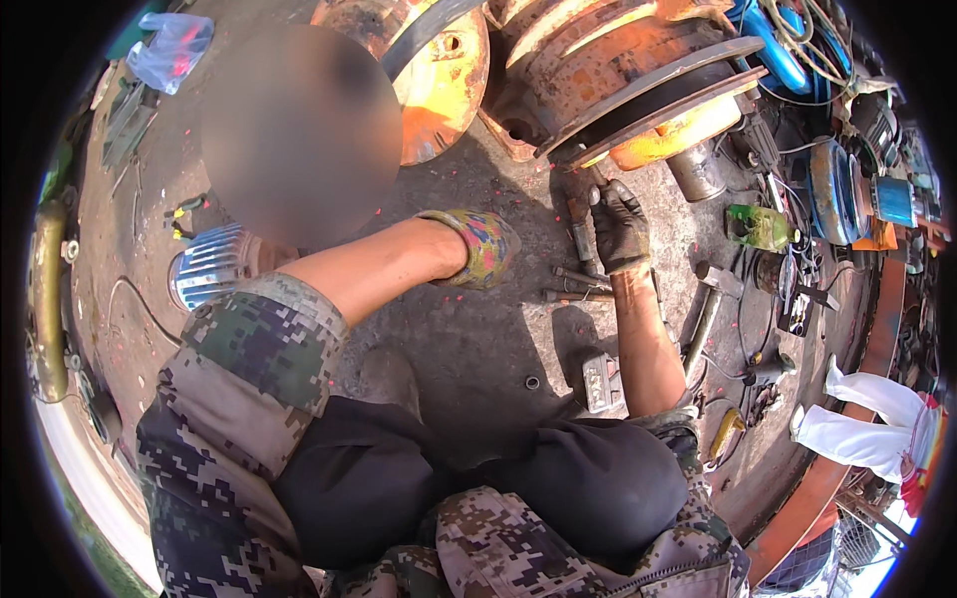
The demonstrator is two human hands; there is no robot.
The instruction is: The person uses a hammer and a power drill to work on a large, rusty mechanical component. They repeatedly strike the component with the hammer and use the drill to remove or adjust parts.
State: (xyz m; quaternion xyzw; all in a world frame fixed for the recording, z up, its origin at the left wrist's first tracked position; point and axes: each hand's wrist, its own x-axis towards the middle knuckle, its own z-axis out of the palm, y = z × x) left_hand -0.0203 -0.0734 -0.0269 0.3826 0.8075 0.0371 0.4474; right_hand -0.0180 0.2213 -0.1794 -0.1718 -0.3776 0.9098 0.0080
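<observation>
Fingertips downward, my left hand (471, 249) wears a multicoloured patterned glove low over the dark floor; its fingers are hidden. My right hand (618, 224), in a dark glove, has curled fingers at the lower edge of a rusty orange flanged wheel assembly (583, 85), around a small piece I cannot make out. A handled tool (580, 231) lies just left of that hand, with metal bars (578, 296) nearer me. Another orange disc part (439, 110) stands beyond my left hand. A hammer (706, 324) lies right of my right forearm.
A large blurred patch covers the upper left. A finned blue motor (204, 269) and plastic bag (164, 55) are at left. A green bottle (758, 227), blue flanged parts (832, 189), cables and a metal block (603, 384) are around me. A person in white trousers (867, 444) is at right.
</observation>
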